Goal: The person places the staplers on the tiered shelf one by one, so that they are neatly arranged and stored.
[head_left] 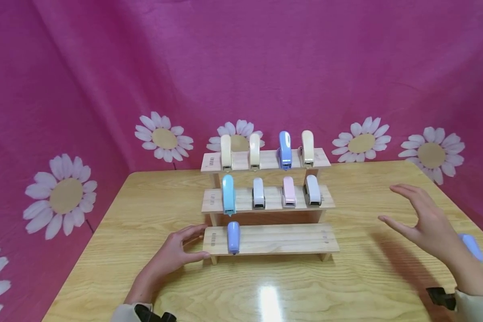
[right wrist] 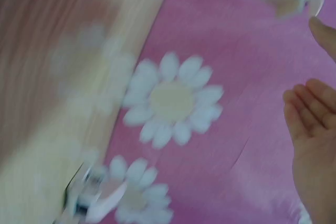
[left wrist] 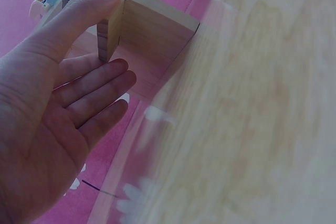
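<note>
A three-tier wooden stand (head_left: 281, 245) holds staplers. My left hand (head_left: 173, 252) holds the left end of its lowest shelf, thumb at the front corner and fingertips at the rear; the left wrist view shows the board's end (left wrist: 104, 40) between them. A periwinkle stapler (head_left: 233, 237) stands near that end. On the middle tier are a sky-blue stapler (head_left: 228, 194), a pink stapler (head_left: 288, 192) and two pale grey-lilac ones. Three cream staplers and a blue stapler (head_left: 285, 150) line the top tier. My right hand (head_left: 430, 226) hovers right of the stand, fingers and thumb apart, holding nothing.
Beyond my right wrist a periwinkle stapler (head_left: 472, 247) lies on the wooden table (head_left: 153, 197), partly hidden. A pale stapler (right wrist: 94, 198) shows blurred at the lower left of the right wrist view. A magenta cloth (head_left: 241, 62) with daisies hangs behind and along the sides.
</note>
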The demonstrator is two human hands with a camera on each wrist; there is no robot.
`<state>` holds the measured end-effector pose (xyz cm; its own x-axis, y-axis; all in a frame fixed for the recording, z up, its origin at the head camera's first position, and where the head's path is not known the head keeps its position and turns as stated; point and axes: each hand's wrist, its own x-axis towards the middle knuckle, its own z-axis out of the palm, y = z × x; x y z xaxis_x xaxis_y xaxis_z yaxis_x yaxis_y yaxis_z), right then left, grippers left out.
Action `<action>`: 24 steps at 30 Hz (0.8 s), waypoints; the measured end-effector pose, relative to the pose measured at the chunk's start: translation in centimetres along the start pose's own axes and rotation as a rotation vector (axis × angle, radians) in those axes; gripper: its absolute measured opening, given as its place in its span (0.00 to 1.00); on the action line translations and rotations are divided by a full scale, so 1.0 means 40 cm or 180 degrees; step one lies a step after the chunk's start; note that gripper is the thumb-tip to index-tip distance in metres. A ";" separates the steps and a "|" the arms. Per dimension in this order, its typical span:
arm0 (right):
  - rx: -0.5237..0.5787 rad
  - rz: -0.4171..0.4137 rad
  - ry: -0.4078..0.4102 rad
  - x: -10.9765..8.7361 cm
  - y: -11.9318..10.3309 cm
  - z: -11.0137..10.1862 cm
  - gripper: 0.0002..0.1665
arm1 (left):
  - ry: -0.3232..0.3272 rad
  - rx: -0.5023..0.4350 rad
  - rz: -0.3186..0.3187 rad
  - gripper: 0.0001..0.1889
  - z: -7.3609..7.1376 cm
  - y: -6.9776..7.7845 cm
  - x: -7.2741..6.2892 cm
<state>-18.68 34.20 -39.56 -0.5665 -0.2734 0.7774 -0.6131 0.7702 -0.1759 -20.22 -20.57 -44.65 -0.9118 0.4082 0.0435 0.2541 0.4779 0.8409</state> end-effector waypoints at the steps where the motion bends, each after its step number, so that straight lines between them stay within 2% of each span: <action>1: -0.0015 0.0060 -0.0096 -0.011 0.015 -0.013 0.51 | 0.0008 0.0008 -0.0036 0.38 0.000 0.000 -0.001; 4: -0.0115 0.0301 -0.0350 -0.045 0.056 -0.049 0.43 | 0.0035 0.0026 -0.0135 0.39 0.001 -0.001 -0.004; 7: -0.0313 0.0588 -0.0523 -0.083 0.090 -0.080 0.44 | 0.0047 0.0012 -0.0180 0.40 -0.003 0.000 -0.008; 10: -0.0529 0.0738 -0.0638 -0.122 0.121 -0.103 0.42 | 0.0068 0.0008 -0.0190 0.40 -0.007 0.001 -0.013; 14: -0.0673 0.0715 -0.0581 -0.166 0.164 -0.121 0.41 | 0.0107 0.0009 -0.0053 0.39 -0.009 -0.006 -0.020; 19: -0.0665 0.0632 -0.0440 -0.209 0.203 -0.132 0.49 | 0.0133 -0.0019 0.0151 0.37 -0.011 -0.016 -0.029; 24: -0.0512 0.0577 -0.0510 -0.245 0.231 -0.147 0.51 | 0.0163 -0.0037 0.0053 0.38 -0.011 -0.015 -0.033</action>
<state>-15.56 47.39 -45.23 -0.7465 -0.2007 0.6344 -0.4059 0.8928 -0.1952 -19.31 -21.73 -44.98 -0.9229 0.3755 0.0849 0.2659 0.4622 0.8460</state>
